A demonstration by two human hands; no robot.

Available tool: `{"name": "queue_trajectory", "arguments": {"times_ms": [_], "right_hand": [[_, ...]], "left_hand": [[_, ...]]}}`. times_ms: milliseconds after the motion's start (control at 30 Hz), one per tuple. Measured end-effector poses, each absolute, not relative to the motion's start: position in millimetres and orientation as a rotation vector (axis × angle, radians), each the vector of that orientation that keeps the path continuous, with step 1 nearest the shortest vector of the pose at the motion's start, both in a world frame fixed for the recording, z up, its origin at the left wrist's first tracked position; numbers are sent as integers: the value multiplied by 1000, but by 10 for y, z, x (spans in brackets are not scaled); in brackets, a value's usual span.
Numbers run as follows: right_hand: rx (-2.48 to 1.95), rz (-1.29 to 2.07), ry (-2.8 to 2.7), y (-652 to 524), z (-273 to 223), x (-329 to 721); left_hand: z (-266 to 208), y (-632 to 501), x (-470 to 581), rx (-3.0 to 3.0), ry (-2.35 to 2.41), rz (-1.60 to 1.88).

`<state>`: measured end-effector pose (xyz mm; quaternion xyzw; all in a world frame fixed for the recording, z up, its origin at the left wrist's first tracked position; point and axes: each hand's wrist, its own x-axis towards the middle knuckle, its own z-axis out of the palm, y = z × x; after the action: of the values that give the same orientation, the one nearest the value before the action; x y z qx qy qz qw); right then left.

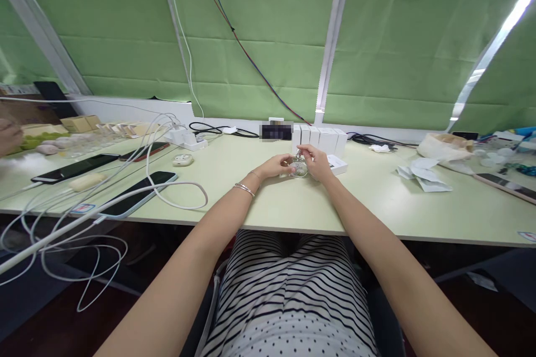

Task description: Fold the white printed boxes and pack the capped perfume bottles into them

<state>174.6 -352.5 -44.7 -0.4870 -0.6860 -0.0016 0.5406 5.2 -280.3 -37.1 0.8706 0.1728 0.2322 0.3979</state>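
A small clear glass bottle [298,168], round in the body, stands between my hands just above or on the table. My left hand [277,166] closes on the bottle's left side with thumb and fingers. At the neck, my right hand [315,160] pinches a small shiny part [298,153], and its palm covers the bottle's right side. Beside my right hand lies a flat white box [337,164]. A row of upright white boxes [320,138] is just behind my hands.
White cables [180,204] loop across the left side around a light-blue phone [140,194]. An earbud case [183,160] sits nearer the middle. White packets [424,174] and a cloth bag [446,146] lie right. Another person's hand [9,133] is at far left.
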Motion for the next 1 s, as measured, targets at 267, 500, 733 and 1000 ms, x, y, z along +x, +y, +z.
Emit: {"name": "queue_trajectory", "arguments": {"times_ms": [267, 500, 733, 1000], "right_hand": [[-1156, 33, -1606, -3507, -444, 1743], [-1163, 55, -1536, -3519, -444, 1703], [-1162, 62, -1548, -3520, -437, 1709], [-1155, 39, -1595, -3523, -434, 1708]], "left_hand": [[-377, -2805, 51, 2197, 427, 583], [-378, -2802, 49, 2191, 432, 583], [-369, -2815, 49, 2187, 439, 585], [-388, -2778, 50, 2198, 432, 585]]}}
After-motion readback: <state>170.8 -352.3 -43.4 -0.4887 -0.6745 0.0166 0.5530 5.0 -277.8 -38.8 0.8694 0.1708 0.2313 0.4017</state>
